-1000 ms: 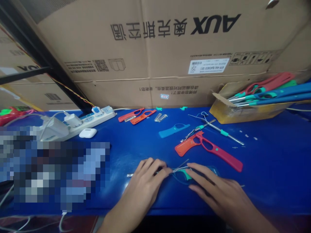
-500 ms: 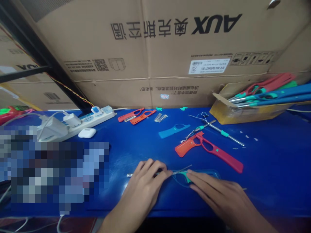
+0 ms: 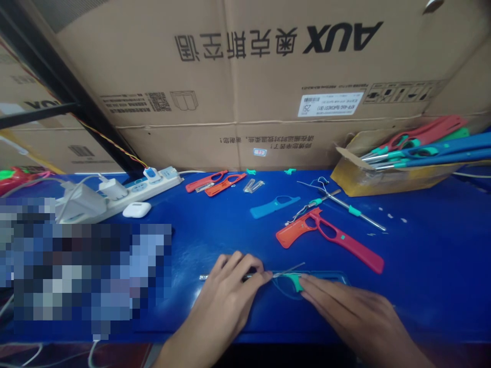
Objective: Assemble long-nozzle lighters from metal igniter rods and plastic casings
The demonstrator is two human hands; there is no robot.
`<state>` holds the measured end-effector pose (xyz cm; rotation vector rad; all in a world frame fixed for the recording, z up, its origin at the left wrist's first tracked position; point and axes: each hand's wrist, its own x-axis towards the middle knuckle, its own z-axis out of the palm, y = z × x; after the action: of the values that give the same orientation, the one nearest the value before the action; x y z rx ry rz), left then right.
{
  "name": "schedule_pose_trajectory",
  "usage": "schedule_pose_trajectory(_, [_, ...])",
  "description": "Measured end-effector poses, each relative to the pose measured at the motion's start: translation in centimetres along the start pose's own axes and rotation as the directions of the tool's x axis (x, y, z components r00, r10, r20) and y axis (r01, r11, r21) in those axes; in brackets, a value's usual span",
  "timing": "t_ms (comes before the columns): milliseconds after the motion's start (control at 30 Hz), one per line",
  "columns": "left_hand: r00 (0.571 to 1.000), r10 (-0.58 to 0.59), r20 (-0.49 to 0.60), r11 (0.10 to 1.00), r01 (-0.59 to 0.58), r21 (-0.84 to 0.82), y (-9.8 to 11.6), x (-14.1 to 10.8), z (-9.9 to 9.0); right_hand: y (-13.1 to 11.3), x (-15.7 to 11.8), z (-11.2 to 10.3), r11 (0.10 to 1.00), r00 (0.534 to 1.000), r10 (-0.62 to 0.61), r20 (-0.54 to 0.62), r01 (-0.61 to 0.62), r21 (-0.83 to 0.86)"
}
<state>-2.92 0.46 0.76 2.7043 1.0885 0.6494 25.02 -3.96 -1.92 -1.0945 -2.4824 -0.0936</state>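
- Head view looks down on a blue table (image 3: 422,266) with a big brown cardboard box (image 3: 268,76) standing behind it.
- The left hand (image 3: 230,294) lies flat on the table near the front edge. Its fingers are bent and close together, and the tips press down on a thin metal rod (image 3: 204,277) that pokes out to the left of the hand.
- The right hand (image 3: 345,306) lies next to it. Its fingers are long and straight, close together, and they rest on a dark blue plastic shell (image 3: 330,276) that lies flat on the table.
- A small green trigger (image 3: 294,280) sits in the shell, right at the tips of the right fingers.
- A thin wire (image 3: 289,269) sticks up between the two hands.
- I cannot tell if either hand pinches anything; both look like they just press down.
- An orange shell (image 3: 330,240) with a long handle lies a bit farther back, apart from the hands.
- A light blue shell (image 3: 273,206) lies behind that one.
- Two small orange shells (image 3: 217,184) lie near the big box.
- A small open cardboard box (image 3: 364,176) on the right holds long red and blue lighters (image 3: 422,143).
- A white power strip (image 3: 134,191) with plugs sits on the left, and a white earbud case (image 3: 136,209) lies just beside it.
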Motion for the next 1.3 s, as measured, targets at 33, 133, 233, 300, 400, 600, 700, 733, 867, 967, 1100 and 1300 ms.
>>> schedule_pose_trajectory(33, [1.0,0.003,-0.006,1.0,-0.003,-0.001,0.0,0.0,0.0,-0.1,0.3,0.0,1.0,1.0,-0.012,-0.018,0.012,-0.015])
schedule_pose_trajectory(133, [1.0,0.004,-0.007,1.0,-0.004,-0.008,-0.1,0.1,0.0,-0.3,1.4,0.0,0.995,0.996,-0.053,-0.065,0.047,-0.09])
schedule_pose_trajectory(233, [1.0,-0.002,0.009,1.0,0.002,-0.01,-0.1,0.1,0.0,-0.5,2.3,-0.2,0.99,0.994,-0.066,-0.093,0.053,-0.131])
schedule_pose_trajectory(300, [1.0,-0.007,0.02,1.0,0.008,-0.007,-0.1,0.1,0.0,-0.5,2.5,-0.4,0.99,0.992,-0.066,-0.11,0.052,-0.131])
schedule_pose_trajectory(400, [0.999,-0.016,0.036,1.0,0.016,0.002,0.0,0.1,-0.1,-0.4,2.4,-0.6,0.99,0.988,-0.068,-0.137,0.05,-0.13])
schedule_pose_trajectory(600, [0.999,-0.023,0.048,1.0,0.024,-0.008,0.3,0.1,-0.4,-0.6,2.3,-0.9,0.994,0.989,-0.03,-0.146,0.015,-0.105])
schedule_pose_trajectory(700, [0.999,-0.021,0.046,1.0,0.021,-0.005,0.3,0.2,-0.3,-0.6,2.1,-0.9,0.997,0.985,0.017,-0.169,-0.028,-0.068])
schedule_pose_trajectory(733, [0.999,-0.017,0.044,1.0,0.017,0.0,0.3,0.3,-0.3,-0.6,2.1,-0.9,0.998,0.981,0.032,-0.189,-0.042,-0.051])
schedule_pose_trajectory(867, [0.999,-0.018,0.028,1.0,0.017,0.021,0.3,0.3,-0.2,-0.7,2.2,-1.1,0.996,0.945,0.078,-0.316,-0.088,-0.015])
schedule_pose_trajectory(967, [1.0,-0.019,0.013,1.0,0.019,0.024,0.4,0.3,-0.2,-0.8,2.5,-1.3,0.996,0.92,0.082,-0.383,-0.091,-0.004])
schedule_pose_trajectory(1100, [1.0,-0.002,-0.005,0.999,0.002,0.039,0.4,0.5,-0.3,-0.7,2.5,-1.1,0.996,0.929,0.057,-0.364,-0.076,-0.039])
schedule_pose_trajectory(1300, [0.996,-0.034,-0.083,0.994,0.042,0.097,0.1,0.5,0.0,-0.6,2.4,-0.6,0.997,0.932,0.068,-0.357,-0.075,-0.005])
